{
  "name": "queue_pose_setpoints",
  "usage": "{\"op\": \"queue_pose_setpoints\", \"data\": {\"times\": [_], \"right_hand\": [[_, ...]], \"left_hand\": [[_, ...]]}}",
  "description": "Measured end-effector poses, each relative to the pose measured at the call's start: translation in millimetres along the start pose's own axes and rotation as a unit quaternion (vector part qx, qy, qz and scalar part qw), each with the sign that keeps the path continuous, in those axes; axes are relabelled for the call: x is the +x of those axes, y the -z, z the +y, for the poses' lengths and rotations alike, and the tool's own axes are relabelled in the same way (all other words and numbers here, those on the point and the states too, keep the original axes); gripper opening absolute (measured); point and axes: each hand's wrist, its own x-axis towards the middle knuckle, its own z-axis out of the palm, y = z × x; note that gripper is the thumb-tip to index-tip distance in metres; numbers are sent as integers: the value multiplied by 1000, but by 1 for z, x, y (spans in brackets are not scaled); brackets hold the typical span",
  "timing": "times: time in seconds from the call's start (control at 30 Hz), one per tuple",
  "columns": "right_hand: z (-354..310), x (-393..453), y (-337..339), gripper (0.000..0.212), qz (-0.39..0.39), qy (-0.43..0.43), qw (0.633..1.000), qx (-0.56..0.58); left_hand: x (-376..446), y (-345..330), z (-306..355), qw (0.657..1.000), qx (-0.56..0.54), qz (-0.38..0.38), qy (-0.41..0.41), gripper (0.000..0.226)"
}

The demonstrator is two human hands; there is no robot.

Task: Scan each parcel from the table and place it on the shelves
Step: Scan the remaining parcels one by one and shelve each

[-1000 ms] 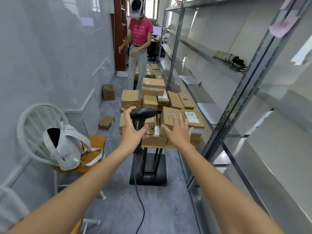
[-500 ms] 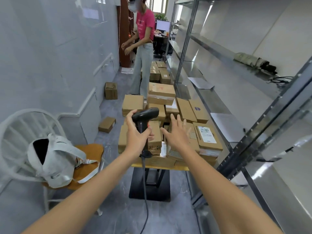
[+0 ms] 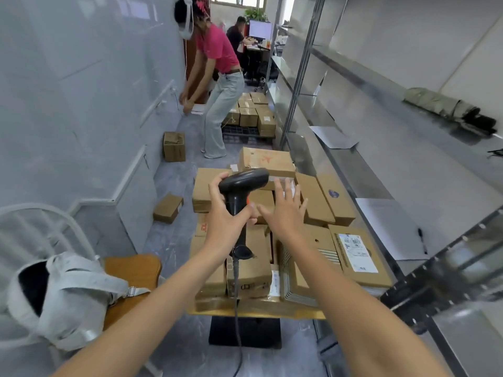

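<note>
My left hand (image 3: pixel 226 219) grips the handle of a black barcode scanner (image 3: pixel 242 183), head pointing right, its cable hanging to the floor. My right hand (image 3: pixel 285 210) is open with fingers spread, hovering over the pile of cardboard parcels (image 3: pixel 253 268) on the small wooden table (image 3: pixel 255 312). A parcel with a white label (image 3: pixel 356 254) lies at the pile's right edge. A larger box (image 3: pixel 268 160) tops the far end. Metal shelves (image 3: pixel 394 170) run along the right.
A white chair with a grey bag (image 3: pixel 65 297) stands at my left. Loose boxes (image 3: pixel 168 208) lie on the floor by the left wall. A person in a pink shirt (image 3: pixel 217 85) bends over ahead, near a pallet of boxes (image 3: pixel 253 112). Papers (image 3: pixel 333 137) lie on the shelf.
I have come closer to the table, and both hands now sit over the parcels. The person ahead has bent down toward the left wall.
</note>
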Motion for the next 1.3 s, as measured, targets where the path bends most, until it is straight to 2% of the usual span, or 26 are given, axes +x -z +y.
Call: {"op": "queue_pose_setpoints", "data": {"times": [0.17, 0.33, 0.5, 0.6, 0.77, 0.93, 1.13, 1.3], "right_hand": [[2, 76, 5, 87, -4, 37, 999, -18], [14, 150, 6, 96, -39, 151, 987, -51], [27, 212, -3, 103, -89, 288, 941, -154], [33, 238, -15, 106, -137, 338, 916, -165], [35, 269, -33, 115, -200, 368, 892, -172], [29, 283, -48, 119, -258, 326, 894, -169], [35, 281, -45, 111, -229, 347, 893, -174], [45, 255, -30, 106, -175, 293, 933, -112]], "left_hand": [[35, -6, -5, 999, 34, -2, -12, 71], [59, -14, -20, 998, 47, 33, -6, 69], [80, -24, -39, 996, 41, 80, 1, 70], [90, -32, -48, 992, 41, 120, 9, 70], [103, -41, -57, 985, 46, 164, 24, 67], [108, -47, -65, 977, 43, 203, 46, 67], [106, -58, -67, 973, 54, 217, 52, 68], [94, -58, -57, 973, 48, 222, 43, 67]]}}
